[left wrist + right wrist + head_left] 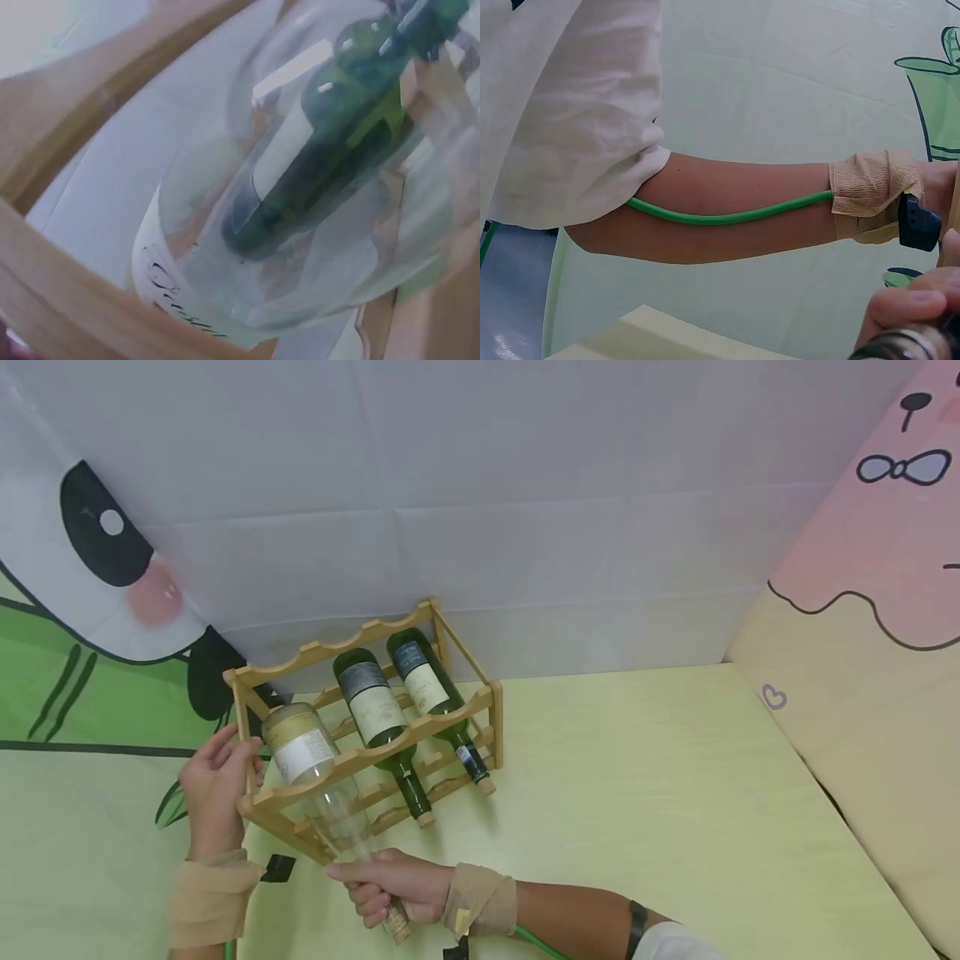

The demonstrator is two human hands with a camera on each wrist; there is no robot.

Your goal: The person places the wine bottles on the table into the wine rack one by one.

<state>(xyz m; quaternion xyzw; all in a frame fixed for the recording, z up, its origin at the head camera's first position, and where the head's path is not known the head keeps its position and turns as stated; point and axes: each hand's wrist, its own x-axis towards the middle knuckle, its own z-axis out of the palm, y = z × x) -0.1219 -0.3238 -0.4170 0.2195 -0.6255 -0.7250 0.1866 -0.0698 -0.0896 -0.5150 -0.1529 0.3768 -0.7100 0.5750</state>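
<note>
A wooden wine rack (442,722) stands by the back wall, tilted across the view. My left hand (217,781) grips its left end, the fingers at the end frame. My right hand (401,885) is wrapped round the neck of a clear glass bottle (341,810), whose corked mouth points down toward me. The bottle's labelled body lies in the rack's left part, across the front rail. Two green wine bottles (375,706) with pale labels and corks lie beside it in the rack. The left wrist view shows a green bottle (300,172) through the clear glass.
The pale yellow table (637,777) extends right of the rack. Behind it hangs a grey-white cloth wall (525,510); printed cartoon panels stand at left and right. A green cable (735,219) runs along my left forearm to a wrist camera (919,223).
</note>
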